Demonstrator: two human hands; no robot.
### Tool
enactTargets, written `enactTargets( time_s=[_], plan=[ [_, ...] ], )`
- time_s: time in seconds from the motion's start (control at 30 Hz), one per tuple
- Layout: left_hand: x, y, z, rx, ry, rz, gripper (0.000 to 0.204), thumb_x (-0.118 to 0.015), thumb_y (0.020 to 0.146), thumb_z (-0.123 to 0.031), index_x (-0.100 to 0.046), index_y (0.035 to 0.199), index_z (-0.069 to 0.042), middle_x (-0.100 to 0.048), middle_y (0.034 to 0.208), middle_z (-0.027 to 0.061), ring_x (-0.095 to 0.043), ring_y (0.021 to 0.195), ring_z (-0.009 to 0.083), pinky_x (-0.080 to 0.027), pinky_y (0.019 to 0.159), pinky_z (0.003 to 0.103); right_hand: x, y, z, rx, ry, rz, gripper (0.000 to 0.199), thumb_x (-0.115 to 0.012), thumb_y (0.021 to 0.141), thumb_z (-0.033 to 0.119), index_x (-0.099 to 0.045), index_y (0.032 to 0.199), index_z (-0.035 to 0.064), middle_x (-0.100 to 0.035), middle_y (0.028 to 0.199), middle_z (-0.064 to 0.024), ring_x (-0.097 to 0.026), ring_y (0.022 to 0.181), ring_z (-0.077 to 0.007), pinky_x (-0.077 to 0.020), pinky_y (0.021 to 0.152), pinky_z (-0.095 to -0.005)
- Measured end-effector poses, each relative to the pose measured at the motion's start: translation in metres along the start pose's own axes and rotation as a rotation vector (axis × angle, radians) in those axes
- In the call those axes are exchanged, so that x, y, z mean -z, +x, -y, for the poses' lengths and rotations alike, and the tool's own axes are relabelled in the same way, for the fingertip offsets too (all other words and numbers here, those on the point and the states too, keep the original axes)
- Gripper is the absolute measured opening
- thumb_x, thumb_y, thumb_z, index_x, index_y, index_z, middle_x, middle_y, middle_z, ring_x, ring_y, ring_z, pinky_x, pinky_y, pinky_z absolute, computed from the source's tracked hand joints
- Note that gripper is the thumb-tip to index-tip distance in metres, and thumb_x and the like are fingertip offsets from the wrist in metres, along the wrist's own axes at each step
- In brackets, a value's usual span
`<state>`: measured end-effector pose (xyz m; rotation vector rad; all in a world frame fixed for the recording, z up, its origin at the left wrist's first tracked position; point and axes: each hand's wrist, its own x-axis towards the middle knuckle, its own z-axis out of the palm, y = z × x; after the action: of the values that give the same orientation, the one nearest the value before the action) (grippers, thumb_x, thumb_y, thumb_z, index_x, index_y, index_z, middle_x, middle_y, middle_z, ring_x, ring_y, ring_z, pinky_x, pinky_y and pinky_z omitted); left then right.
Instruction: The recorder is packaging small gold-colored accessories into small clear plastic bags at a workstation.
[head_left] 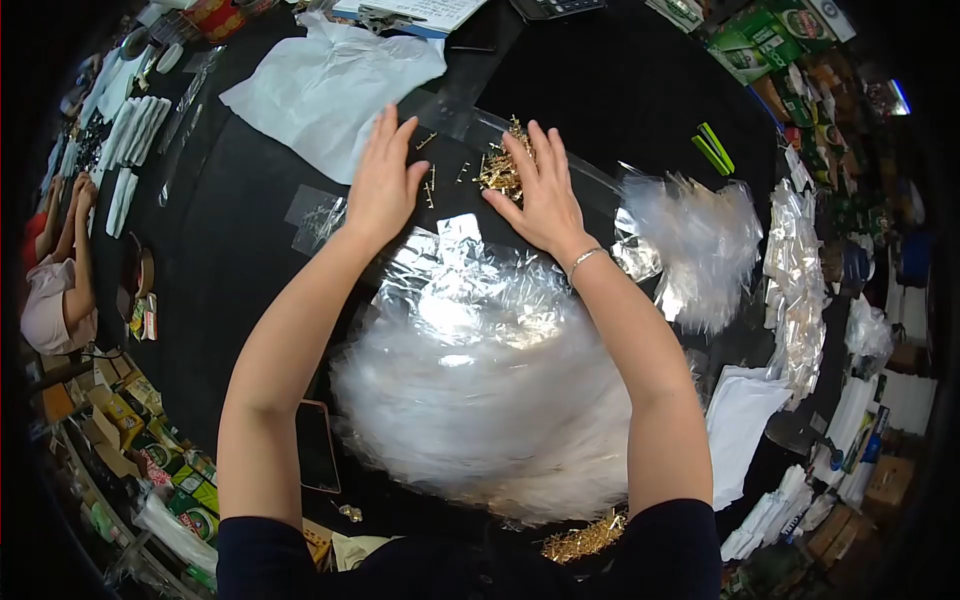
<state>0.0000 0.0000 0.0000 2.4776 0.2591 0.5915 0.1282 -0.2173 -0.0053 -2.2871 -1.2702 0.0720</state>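
Two bare hands lie flat and open on a black desk, set apart from each other and gripping nothing. The left hand rests palm down with fingers spread, just beside a few loose small brass pins scattered between the hands. The right hand presses its fingertips onto a heap of brass pins toward the far middle of the desk; a thin bracelet circles its wrist. Both pins and heap seem to lie on a clear plastic sheet that runs off to the right. Near the person, between the forearms, sits a big mound of clear plastic bags; whether any of them holds pins cannot be told. A second, smaller pile of clear bags lies toward the right edge, and one small clear bag lies left of the left hand, its contents too blurred to tell. More brass pins show at the near edge, partly hidden by the right sleeve. A white sheet lies at the far side, and white packets are lined up at the far left corner. Another person's arms reach in at the left edge.
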Motion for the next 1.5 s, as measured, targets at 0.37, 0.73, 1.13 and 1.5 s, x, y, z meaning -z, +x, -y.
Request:
enactTargets(
  time_s=[0.37,0.73,1.13,1.5],
  plan=[
    [-0.011,-0.005,-0.022,-0.081,0.215,0.125,0.062,-0.069,0.085,-0.027,-0.044,0.135,-0.001,-0.037,0.148,0.0213,-0.032,0.138,0.0379,-0.031,0.110,0.047,0.005,0.020,0.007,-0.006,-0.115,-0.088,0.083,-0.071,0.076,0.058,-0.040,0.144,0.0220,-0.021,0.154,-0.0209,-0.017,0.140,-0.0484,-0.0205,0.114,-0.0539],
    [-0.017,0.008,-0.018,-0.113,0.110,-0.088,0.019,-0.073,0.080,-0.013,-0.062,0.092,-0.004,-0.060,0.094,0.0096,-0.057,0.087,0.0296,-0.046,0.077,0.038,-0.017,0.049,0.005,0.073,-0.005,-0.253,0.026,-0.069,0.083,0.027,-0.066,0.103,0.0120,-0.058,0.114,-0.0077,-0.050,0.113,-0.0298,-0.0420,0.097,-0.0418],
    [-0.022,0.004,-0.020,0.054,0.238,-0.218,0.020,-0.073,0.080,-0.019,-0.059,0.086,-0.005,-0.057,0.087,0.0105,-0.058,0.081,0.0314,-0.047,0.072,0.041,-0.010,0.036,-0.002,-0.003,0.020,-0.350,0.014,-0.067,0.084,0.017,-0.067,0.093,0.0073,-0.063,0.084,-0.0060,-0.059,0.066,-0.0242,-0.0509,0.063,-0.0370],
    [0.008,-0.021,-0.011,0.185,0.245,-0.013,0.014,-0.067,0.084,-0.011,-0.059,0.092,-0.004,-0.058,0.095,0.0158,-0.059,0.091,0.0366,-0.048,0.078,0.045,0.131,-0.086,0.045,-0.659,1.489,-0.141,0.017,-0.060,0.096,0.018,-0.058,0.098,0.0012,-0.048,0.067,0.0004,-0.041,0.052,-0.0054,-0.0295,0.043,-0.0194]
  ],
)
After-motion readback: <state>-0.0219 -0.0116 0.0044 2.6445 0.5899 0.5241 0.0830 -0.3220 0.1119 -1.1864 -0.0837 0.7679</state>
